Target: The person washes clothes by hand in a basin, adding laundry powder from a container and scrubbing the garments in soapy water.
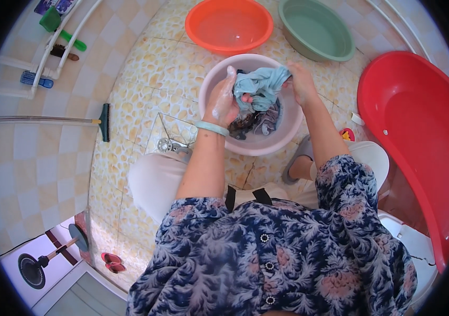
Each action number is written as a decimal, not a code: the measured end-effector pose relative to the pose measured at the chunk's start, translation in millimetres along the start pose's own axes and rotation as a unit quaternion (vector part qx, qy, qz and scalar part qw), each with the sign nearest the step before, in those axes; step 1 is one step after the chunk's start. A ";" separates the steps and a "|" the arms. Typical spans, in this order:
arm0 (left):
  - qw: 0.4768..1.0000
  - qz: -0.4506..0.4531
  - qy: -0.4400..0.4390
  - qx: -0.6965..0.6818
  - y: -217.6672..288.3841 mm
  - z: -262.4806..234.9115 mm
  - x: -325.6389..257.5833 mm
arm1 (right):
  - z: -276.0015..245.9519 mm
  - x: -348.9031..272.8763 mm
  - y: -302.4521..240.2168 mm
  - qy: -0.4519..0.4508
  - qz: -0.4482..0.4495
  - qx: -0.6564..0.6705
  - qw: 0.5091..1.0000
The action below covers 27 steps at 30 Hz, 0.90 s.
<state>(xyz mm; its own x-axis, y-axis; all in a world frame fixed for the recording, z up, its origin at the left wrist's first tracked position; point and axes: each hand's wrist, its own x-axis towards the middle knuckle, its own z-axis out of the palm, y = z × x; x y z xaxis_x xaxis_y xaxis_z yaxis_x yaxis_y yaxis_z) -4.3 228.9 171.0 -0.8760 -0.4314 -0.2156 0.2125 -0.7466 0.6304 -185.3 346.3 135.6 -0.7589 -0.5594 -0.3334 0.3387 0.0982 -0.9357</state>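
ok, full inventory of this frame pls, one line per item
light blue cloth: 1, held over the pink basin by both hands
dark laundry: a pile, dark and grey, inside the pink basin
pink basin: 1, floor centre
orange basin: 1, top centre
green basin: 1, top right
red tub: 1, large, right side
squeegee: 1, dark head, long handle, left
green brush: 1, top left
floor drain: 1, metal, left of the pink basin
bracelet: 1, pale green, left wrist
left hand: soapy, gripping the cloth
right hand: gripping the cloth
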 end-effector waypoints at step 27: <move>0.819 0.094 0.175 0.538 -33.6 -52.7 18.3 | 64.6 -58.7 -35.8 -0.148 -0.063 0.038 0.986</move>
<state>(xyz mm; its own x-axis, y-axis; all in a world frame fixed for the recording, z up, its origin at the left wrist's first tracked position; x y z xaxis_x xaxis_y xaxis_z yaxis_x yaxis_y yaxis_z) -4.7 219.3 106.6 -0.6532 -0.7475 -0.1205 -0.3399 0.1472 0.9289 -116.9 322.4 196.1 -0.6056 -0.7803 -0.1564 0.3018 -0.0433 -0.9524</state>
